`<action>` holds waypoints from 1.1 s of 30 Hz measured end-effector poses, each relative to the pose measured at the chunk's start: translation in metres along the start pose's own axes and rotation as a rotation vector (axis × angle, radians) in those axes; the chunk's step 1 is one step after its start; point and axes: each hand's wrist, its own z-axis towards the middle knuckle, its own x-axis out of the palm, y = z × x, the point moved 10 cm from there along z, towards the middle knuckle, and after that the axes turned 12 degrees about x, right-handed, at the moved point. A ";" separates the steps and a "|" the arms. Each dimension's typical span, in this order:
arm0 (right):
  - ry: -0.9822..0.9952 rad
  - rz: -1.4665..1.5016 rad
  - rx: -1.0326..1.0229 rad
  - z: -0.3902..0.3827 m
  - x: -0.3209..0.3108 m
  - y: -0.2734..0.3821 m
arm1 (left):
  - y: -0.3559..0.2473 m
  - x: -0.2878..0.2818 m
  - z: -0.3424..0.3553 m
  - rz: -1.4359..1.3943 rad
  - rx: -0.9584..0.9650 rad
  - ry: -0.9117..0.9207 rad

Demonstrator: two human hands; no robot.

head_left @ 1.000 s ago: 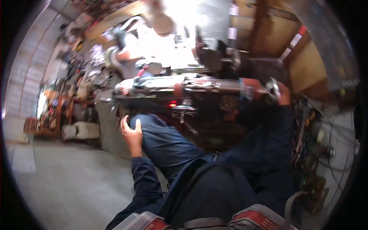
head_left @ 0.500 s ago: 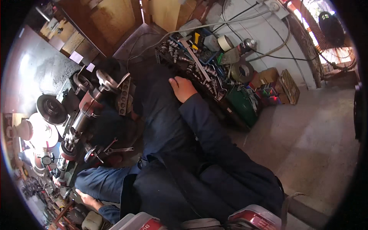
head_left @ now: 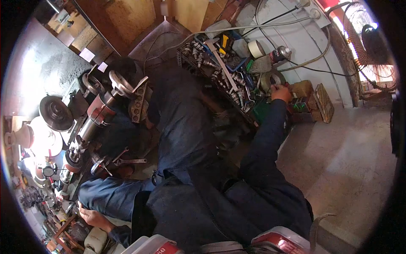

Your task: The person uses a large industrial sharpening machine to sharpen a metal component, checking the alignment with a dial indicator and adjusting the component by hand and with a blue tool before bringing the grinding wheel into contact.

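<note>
My left hand [head_left: 89,215] rests at my left knee [head_left: 93,192] in the lower left, fingers loosely extended, with no held object visible. My right hand [head_left: 280,92] is stretched to the right side, among small boxes [head_left: 302,91] and beside a roll of dark tape [head_left: 266,80]; its fingers are curled, and what they hold is too small to make out. Just left of it lies a tray of metal parts [head_left: 198,55] with a yellow-handled tool [head_left: 225,42], a cream tape roll [head_left: 256,48] and a spray can [head_left: 279,54].
A steel machine with a cylindrical spindle [head_left: 89,129], handwheel [head_left: 120,84] and dial gauge [head_left: 48,170] stands on my left. Wrenches [head_left: 133,161] lie below it. Cables [head_left: 292,21] run along the white wall. A wire fan [head_left: 368,46] is upper right, above the concrete floor [head_left: 338,161].
My view has swung rightward from the machine to the parts corner. My right hand has left the handwheel, passed by my right leg and reached out to the small boxes and tape.
</note>
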 end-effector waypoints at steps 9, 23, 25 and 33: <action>0.097 -0.342 -0.128 0.003 0.025 0.006 | -0.062 0.028 0.002 -0.102 0.136 0.030; 0.243 -0.563 0.231 -0.037 0.113 -0.067 | -0.083 0.052 0.013 -0.143 0.184 0.069; 0.376 -0.354 0.093 -0.022 0.112 -0.084 | -0.095 0.056 0.014 -0.276 0.215 0.003; 0.476 0.161 -0.319 -0.159 -0.021 0.131 | -0.218 0.091 -0.005 -1.106 0.136 0.401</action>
